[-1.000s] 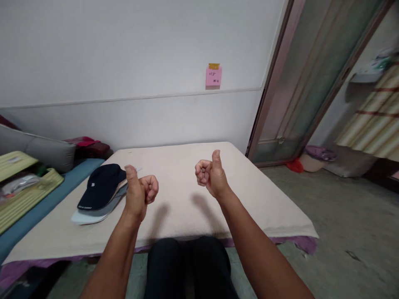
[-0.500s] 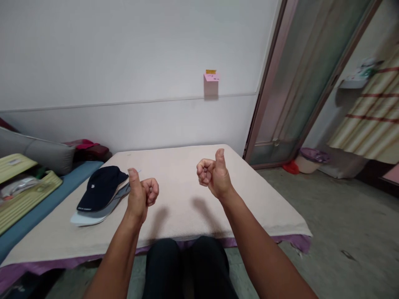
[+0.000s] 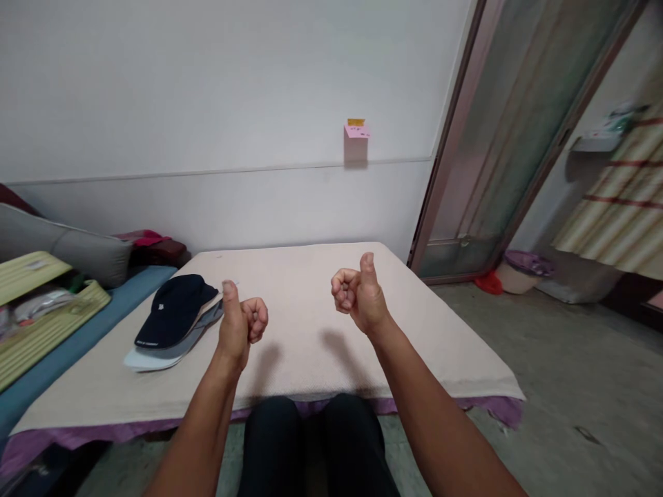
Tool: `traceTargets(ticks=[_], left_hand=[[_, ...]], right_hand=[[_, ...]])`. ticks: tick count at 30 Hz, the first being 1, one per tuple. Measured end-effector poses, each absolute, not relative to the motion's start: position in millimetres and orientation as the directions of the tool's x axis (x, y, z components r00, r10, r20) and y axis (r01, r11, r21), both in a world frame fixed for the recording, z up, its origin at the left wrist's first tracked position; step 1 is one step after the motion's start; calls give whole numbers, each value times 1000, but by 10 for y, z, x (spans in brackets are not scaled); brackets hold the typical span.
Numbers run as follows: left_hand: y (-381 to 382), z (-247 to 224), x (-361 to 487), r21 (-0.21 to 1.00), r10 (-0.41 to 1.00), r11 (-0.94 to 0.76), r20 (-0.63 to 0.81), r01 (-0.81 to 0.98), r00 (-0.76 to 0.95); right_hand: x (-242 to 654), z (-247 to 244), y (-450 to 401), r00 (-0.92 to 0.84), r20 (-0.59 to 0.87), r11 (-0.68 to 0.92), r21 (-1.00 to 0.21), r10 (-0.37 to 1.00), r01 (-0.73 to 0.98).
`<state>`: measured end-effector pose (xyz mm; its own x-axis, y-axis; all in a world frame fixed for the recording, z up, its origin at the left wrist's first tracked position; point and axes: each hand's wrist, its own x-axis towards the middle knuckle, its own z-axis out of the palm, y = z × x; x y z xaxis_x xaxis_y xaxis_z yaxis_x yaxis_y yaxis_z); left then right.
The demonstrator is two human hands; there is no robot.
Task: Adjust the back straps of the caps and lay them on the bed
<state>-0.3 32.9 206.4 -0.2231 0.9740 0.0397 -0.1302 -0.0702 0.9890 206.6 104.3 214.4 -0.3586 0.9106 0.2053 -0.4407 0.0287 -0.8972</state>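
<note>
My left hand [image 3: 238, 327] and right hand [image 3: 361, 293], both apparently empty, hover apart above the pale cloth [image 3: 435, 338], fingers curled closed and thumbs up, while the caps [image 3: 176, 310] lie at left, near my left hand, stacked probably to save room.

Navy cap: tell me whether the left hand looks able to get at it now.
Probably yes: the left hand looks empty and close to the navy cap, which has nothing lying on it, though the hand would need to uncurl.
</note>
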Motion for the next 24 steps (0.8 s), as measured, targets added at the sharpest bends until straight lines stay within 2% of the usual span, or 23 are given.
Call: traceTargets(ticks=[5, 10, 15, 20, 24], left_hand=[[480, 1598, -148, 995, 950, 16, -46, -99, -310], [628, 625, -292, 963, 845, 256, -266, -85, -464], [610, -119, -425, 883, 741, 447, -457, -147, -492], [633, -320, -582, 853, 733, 458, -521, -249, -437], [723, -269, -857, 844, 714, 375, -527, -383, -461]], right_hand=[[1920, 1658, 1249, -325, 27, -82, -945, 945, -315], [1654, 718, 1374, -244, -209, -248, -958, 947, -141], [1476, -161, 1371, -173, -447, -453, -891, 878, 6], [1490, -488, 1493, -159, -505, -504, -862, 848, 54], [1566, -547, 1561, -182, -502, -499, -864, 846, 64]])
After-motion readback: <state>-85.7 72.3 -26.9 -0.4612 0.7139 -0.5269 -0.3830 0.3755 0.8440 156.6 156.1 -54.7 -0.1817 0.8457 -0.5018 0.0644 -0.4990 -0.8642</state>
